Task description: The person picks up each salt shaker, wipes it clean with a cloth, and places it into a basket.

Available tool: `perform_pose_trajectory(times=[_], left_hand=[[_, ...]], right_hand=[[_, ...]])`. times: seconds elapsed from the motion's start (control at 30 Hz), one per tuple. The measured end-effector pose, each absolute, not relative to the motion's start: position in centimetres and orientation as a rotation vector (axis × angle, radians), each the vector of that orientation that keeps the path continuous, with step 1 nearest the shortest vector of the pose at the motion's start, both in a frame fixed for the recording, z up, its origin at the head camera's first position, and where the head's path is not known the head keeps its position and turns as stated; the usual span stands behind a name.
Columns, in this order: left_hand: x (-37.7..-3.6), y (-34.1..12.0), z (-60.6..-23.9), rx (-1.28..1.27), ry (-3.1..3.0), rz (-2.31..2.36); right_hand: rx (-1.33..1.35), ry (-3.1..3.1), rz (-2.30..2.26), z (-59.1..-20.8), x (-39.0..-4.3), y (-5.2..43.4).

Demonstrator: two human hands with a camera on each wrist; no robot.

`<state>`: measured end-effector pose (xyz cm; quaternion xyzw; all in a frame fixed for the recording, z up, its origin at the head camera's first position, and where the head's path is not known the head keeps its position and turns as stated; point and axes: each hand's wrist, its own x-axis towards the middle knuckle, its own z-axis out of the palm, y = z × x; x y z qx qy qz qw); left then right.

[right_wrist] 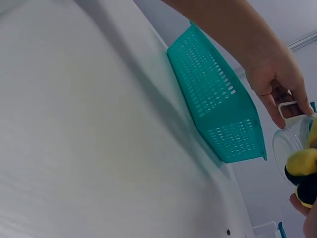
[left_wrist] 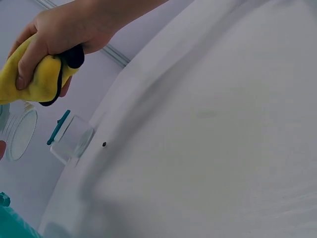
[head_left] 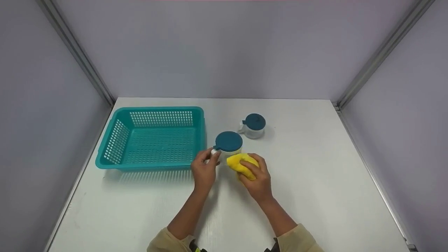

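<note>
Near the table's (head_left: pixel 315 196) middle, beside the teal basket (head_left: pixel 154 140), the left hand (head_left: pixel 204 170) pinches the light, rigid, likely slippery lidded cup (head_left: pixel 228 144) by its handle while the right hand (head_left: pixel 258 178) clutches a soft yellow cloth (head_left: pixel 241 165) against it

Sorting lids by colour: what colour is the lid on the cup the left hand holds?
Dark teal lid, clearest in the head view.
</note>
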<state>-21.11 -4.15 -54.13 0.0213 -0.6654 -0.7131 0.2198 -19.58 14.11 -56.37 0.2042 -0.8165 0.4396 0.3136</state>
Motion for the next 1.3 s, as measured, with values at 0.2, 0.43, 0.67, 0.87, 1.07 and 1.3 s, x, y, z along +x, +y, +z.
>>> perform_pose_trajectory(times=[0.2, 0.43, 0.67, 0.87, 1.07, 1.3], left_hand=[[-21.5, -4.0, -53.9, 0.057, -1.864, -1.895], [-20.6, -3.7, -52.4, 0.076, -1.880, -1.886], [-21.5, -3.3, -54.1, 0.059, -1.918, -1.860], [-21.3, -2.6, -54.3, 0.076, -1.916, -1.879], [-21.1, -2.4, -54.5, 0.094, -1.897, -1.869], [-21.2, -2.5, -54.4, 0.076, -1.879, -1.792]], right_hand=[[0.562, -2.238, 1.035, -57.0, -19.4, 14.0], [0.524, -2.275, 0.863, -56.9, -19.1, 13.6], [0.490, -2.209, 0.769, -55.1, -19.3, 13.1], [0.477, -2.157, 0.648, -53.6, -19.2, 12.7], [0.486, -2.140, 0.559, -54.0, -19.1, 12.4], [0.501, -2.163, 0.551, -55.3, -19.0, 12.3]])
